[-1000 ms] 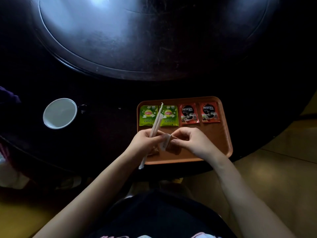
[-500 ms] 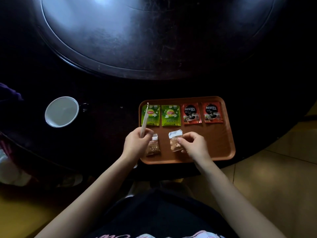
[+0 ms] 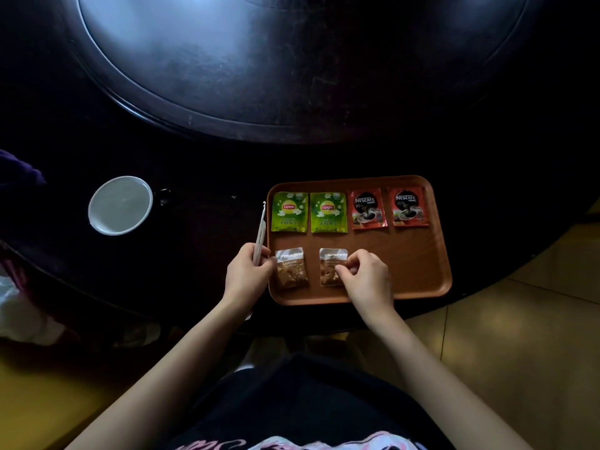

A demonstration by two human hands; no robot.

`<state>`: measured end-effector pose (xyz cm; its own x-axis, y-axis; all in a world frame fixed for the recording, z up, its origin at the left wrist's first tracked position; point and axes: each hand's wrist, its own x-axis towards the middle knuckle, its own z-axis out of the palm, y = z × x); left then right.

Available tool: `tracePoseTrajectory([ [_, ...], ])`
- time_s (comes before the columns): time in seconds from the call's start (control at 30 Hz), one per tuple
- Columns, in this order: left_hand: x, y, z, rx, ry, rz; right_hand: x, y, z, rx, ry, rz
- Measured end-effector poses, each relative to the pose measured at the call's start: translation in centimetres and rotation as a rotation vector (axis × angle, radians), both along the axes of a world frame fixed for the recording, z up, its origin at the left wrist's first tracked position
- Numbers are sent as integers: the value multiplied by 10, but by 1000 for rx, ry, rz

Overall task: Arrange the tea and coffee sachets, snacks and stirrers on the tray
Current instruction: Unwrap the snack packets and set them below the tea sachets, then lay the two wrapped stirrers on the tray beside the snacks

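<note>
The left hand [image 3: 248, 272] pinches the stirrers [image 3: 260, 236] upright just outside the left rim of the tray [image 3: 418, 271], w/ their long axis pointing away, while the right hand [image 3: 363, 274] pinches the second snack packet [image 3: 331, 267], so the free space lies to the right.

My right hand [image 3: 367, 277] hides the lower right corner of one snack packet [image 3: 331, 267], my left fist [image 3: 248, 274] swallows the stirrers' [image 3: 259, 232] lower ends, and the packets' small print is unreadable.

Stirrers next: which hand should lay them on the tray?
Left, probably. The left hand already grips the stirrers at the tray edge; the right hand is pinching a snack packet.
</note>
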<state>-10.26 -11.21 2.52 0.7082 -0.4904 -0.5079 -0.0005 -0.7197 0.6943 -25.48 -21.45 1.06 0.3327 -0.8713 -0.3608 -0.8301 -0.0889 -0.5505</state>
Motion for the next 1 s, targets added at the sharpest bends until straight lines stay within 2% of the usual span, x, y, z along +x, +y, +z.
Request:
tracePoseTrajectory([
  [0.1, 2, -2, 5, -59, 35, 11, -1, -1, 1, 18, -1, 7],
  [0.27, 4, -9, 11, -198, 265, 99, -1, -2, 2, 50, 4, -7],
  [0.43, -5, -23, 28, -465, 755, 173, 1, -4, 28, 94, -182, 16],
  [0.57, -17, -44, 38, -624, 1020, 197, 3, 1, 56, 378, -318, 164],
  [0.67, -27, -59, 42, -686, 1056, 211, 1, 1, 64, 386, -309, 181],
  [0.83, -37, -68, 45, -694, 1023, 222, -15, -11, 59, 338, -497, -70],
  [1.0, -36, -64, 37, -589, 959, 281, -59, -45, 47, 112, -351, -70],
])
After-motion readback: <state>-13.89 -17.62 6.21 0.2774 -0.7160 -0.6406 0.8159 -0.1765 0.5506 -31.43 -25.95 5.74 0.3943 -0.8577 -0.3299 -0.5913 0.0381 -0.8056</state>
